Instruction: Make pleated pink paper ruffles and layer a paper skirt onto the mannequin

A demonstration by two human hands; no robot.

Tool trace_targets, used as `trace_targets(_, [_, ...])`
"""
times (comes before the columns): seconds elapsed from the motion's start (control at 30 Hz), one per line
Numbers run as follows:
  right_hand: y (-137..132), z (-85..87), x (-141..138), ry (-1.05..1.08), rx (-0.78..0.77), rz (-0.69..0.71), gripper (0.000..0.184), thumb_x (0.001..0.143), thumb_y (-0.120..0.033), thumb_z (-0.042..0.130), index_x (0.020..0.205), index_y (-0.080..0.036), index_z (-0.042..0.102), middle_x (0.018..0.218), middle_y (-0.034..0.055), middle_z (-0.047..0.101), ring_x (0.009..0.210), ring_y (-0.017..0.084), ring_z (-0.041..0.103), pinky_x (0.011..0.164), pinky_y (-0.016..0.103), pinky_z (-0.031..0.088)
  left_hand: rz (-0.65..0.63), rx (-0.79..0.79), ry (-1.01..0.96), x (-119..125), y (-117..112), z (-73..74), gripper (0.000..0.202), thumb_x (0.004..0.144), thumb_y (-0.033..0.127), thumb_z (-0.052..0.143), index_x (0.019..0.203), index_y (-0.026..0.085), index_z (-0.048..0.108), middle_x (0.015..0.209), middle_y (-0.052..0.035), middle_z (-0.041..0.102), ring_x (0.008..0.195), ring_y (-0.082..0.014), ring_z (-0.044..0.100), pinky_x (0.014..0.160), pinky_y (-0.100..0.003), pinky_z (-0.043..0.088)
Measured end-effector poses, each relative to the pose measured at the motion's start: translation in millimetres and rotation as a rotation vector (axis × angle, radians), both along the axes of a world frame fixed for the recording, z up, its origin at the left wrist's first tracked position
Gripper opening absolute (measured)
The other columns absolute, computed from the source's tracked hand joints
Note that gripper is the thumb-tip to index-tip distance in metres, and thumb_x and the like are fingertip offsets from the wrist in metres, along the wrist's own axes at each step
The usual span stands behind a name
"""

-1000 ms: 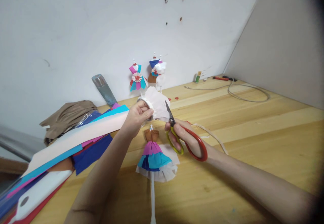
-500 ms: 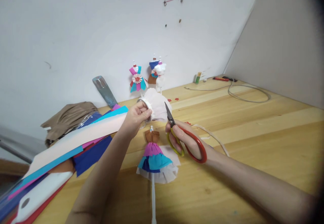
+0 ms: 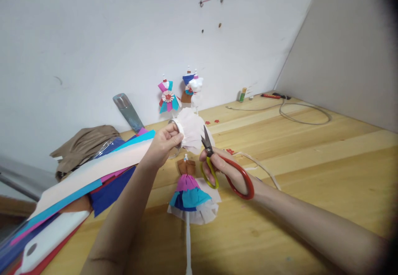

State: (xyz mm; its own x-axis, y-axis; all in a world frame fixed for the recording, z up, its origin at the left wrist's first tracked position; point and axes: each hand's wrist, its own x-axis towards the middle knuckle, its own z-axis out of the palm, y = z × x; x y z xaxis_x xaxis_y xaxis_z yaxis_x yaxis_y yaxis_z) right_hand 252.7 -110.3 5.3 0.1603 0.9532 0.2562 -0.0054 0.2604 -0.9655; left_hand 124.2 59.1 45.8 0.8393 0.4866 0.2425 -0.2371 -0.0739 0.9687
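Observation:
My left hand (image 3: 163, 144) pinches a piece of gathered white tissue paper (image 3: 192, 129) and a tape roll (image 3: 174, 136) above the wooden table (image 3: 311, 175). My right hand (image 3: 225, 170) grips red and yellow scissors (image 3: 228, 171), their short blades slightly apart against the right edge of the white paper. Below both hands lies a paper dress doll (image 3: 188, 194) on a white stick, with a brown top and pink, blue and white ruffled skirt.
A stack of coloured paper sheets (image 3: 77, 184) lies at the left, with a brown cloth (image 3: 83, 142) and a grey bottle (image 3: 128, 111) behind. Two dressed doll stands (image 3: 168, 97) (image 3: 192, 88) stand at the wall. A cable (image 3: 304, 113) and small tools lie far right.
The scissors moved slightly left and closer to the white paper, and the blades have parted a little. My left hand barely moved.

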Motion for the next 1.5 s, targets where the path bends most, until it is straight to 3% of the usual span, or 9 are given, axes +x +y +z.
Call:
trace_targets(0.13, [1, -0.1, -1, 0.032, -0.001, 0.006, 0.052, 0.090, -0.070, 0.046, 0.094, -0.018, 0.052, 0.061, -0.0035, 0.053, 0.051, 0.013, 0.051, 0.055, 0.030, 0.041, 0.004, 0.024, 0.019, -2, 2, 0.9, 0.030, 0.073, 0.037, 0.078, 0.086, 0.014, 0.063, 0.071, 0.0000, 0.060, 0.061, -0.0090, 0.053, 0.060, -0.021, 0.039])
trace_targets(0.3, [1, 1.3, -5, 0.108, 0.000, 0.083, 0.053, 0.086, -0.071, 0.052, 0.091, -0.018, 0.053, 0.079, 0.0034, 0.061, 0.065, 0.015, 0.057, 0.061, 0.030, 0.044, -0.006, 0.065, 0.048, 0, -2, 5.5, 0.027, 0.070, 0.029, 0.080, 0.081, 0.014, 0.060, 0.067, 0.0018, 0.060, 0.059, -0.0075, 0.052, 0.059, -0.019, 0.038])
trace_targets(0.53, [0, 3.5, -3, 0.062, 0.000, 0.062, 0.058, 0.086, -0.072, 0.049, 0.099, -0.016, 0.058, 0.082, 0.0062, 0.063, 0.065, 0.016, 0.057, 0.063, 0.031, 0.046, -0.089, 0.108, 0.131, 0, -6, 7.5, 0.033, 0.073, 0.040, 0.077, 0.082, 0.015, 0.057, 0.073, -0.0012, 0.065, 0.066, -0.0118, 0.060, 0.067, -0.024, 0.045])
trace_targets(0.63, [0, 1.8, -2, 0.085, -0.021, 0.039, 0.056, 0.084, -0.074, 0.051, 0.092, -0.019, 0.058, 0.083, 0.0060, 0.064, 0.064, 0.017, 0.059, 0.061, 0.032, 0.047, -0.089, 0.127, 0.158, -1, -5, 5.3, 0.033, 0.074, 0.041, 0.076, 0.082, 0.015, 0.057, 0.074, -0.0017, 0.066, 0.067, -0.0121, 0.061, 0.068, -0.024, 0.044])
trace_targets(0.83, [2, -3.0, -3, 0.059, 0.015, 0.017, 0.052, 0.089, -0.069, 0.045, 0.075, -0.020, 0.055, 0.066, 0.0017, 0.058, 0.060, 0.016, 0.056, 0.060, 0.031, 0.045, -0.074, 0.124, 0.143, 1, -7, 6.2, 0.033, 0.071, 0.037, 0.079, 0.081, 0.015, 0.057, 0.073, -0.0010, 0.066, 0.066, -0.0117, 0.060, 0.068, -0.024, 0.044])
trace_targets(1.07, [1, -2.0, -4, 0.107, -0.018, 0.018, 0.055, 0.086, -0.072, 0.048, 0.086, -0.018, 0.057, 0.081, 0.0068, 0.065, 0.062, 0.017, 0.059, 0.058, 0.032, 0.047, -0.053, 0.109, 0.107, 2, -9, 7.4, 0.031, 0.070, 0.036, 0.079, 0.084, 0.016, 0.059, 0.073, -0.0017, 0.067, 0.069, -0.0141, 0.063, 0.069, -0.026, 0.046])
trace_targets(1.27, [1, 0.4, -5, 0.066, 0.020, 0.021, 0.052, 0.089, -0.070, 0.045, 0.074, -0.021, 0.053, 0.062, 0.0011, 0.056, 0.058, 0.017, 0.056, 0.058, 0.031, 0.044, -0.072, 0.121, 0.128, 1, -8, 5.8, 0.031, 0.070, 0.036, 0.080, 0.081, 0.016, 0.059, 0.074, -0.0021, 0.068, 0.069, -0.0132, 0.062, 0.068, -0.025, 0.046])
trace_targets(1.5, [0, 2.4, -3, 0.044, 0.006, 0.032, 0.054, 0.089, -0.072, 0.044, 0.073, -0.021, 0.053, 0.060, 0.0017, 0.056, 0.058, 0.017, 0.055, 0.059, 0.032, 0.044, -0.069, 0.108, 0.129, 1, -8, 5.6, 0.031, 0.071, 0.036, 0.080, 0.084, 0.016, 0.060, 0.076, -0.0029, 0.069, 0.071, -0.0143, 0.064, 0.072, -0.027, 0.048])
